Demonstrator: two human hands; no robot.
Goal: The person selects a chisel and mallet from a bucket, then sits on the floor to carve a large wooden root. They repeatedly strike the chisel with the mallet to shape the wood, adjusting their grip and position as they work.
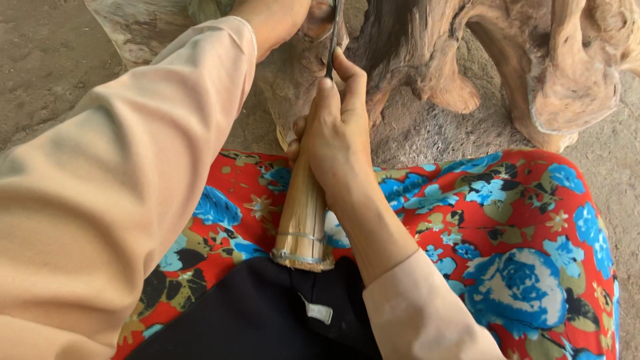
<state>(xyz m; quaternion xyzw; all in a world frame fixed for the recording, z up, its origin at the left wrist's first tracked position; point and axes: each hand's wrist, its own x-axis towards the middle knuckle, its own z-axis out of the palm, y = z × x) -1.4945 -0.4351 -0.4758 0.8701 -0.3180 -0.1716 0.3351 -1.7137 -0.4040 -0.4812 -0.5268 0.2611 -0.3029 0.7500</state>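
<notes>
My right hand point(337, 133) grips the top of a long bamboo handle point(303, 217), its thumb stretched up along a dark metal blade point(333, 40). The handle's butt end, bound with thin wire, rests on my lap. My left hand point(280, 17) reaches up to the top edge, mostly out of view, touching a piece of gnarled wood point(307, 73) where the blade meets it. Whether the left fingers hold anything is hidden. Both arms wear pale peach sleeves.
A large twisted wooden root stump point(533, 60) stands on the dirt ground point(47, 60) just ahead. Red cloth with blue flowers point(507, 227) covers my legs, with dark cloth point(267, 313) at the near edge.
</notes>
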